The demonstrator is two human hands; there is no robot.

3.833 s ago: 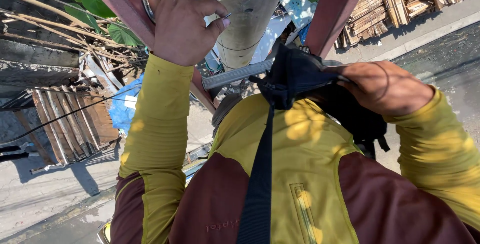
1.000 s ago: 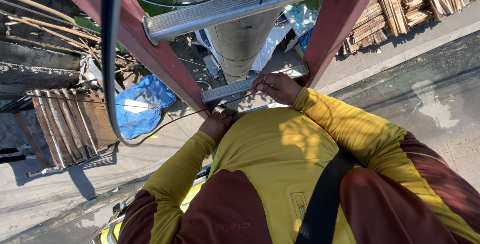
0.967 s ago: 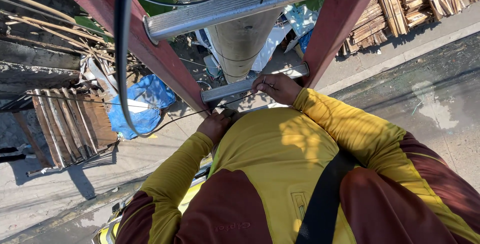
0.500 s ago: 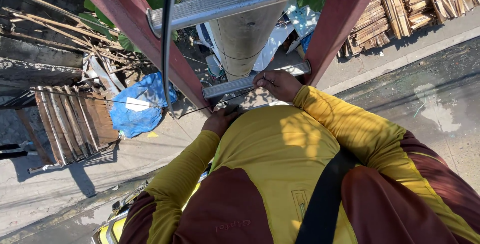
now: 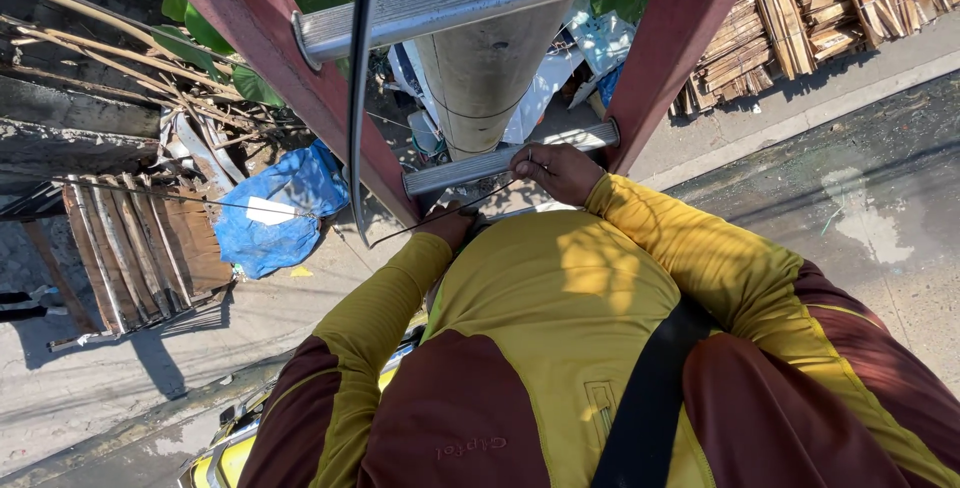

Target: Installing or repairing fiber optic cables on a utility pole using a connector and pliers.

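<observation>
a thin black wire [image 5: 455, 210] is pinched by the right hand [image 5: 560, 170] at the lower ladder rung [image 5: 480, 167]. the left hand [image 5: 450, 228] is half hidden below it, so its grip cannot be told. the wire is not yet seen fastened.

Seen from above, the right hand [image 5: 562, 170] closes over the lower ribbed silver metal ladder rung [image 5: 510, 158] beside the dark red ladder rail [image 5: 672, 43]. The left hand [image 5: 447, 225] sits low against the yellow long-sleeved shirt [image 5: 560, 308], mostly hidden, touching a thin black wire [image 5: 440, 216]. A thick black cable [image 5: 358, 88] hangs before the round grey concrete pole [image 5: 490, 68]. Far below lies a crumpled blue plastic tarp [image 5: 275, 210].
</observation>
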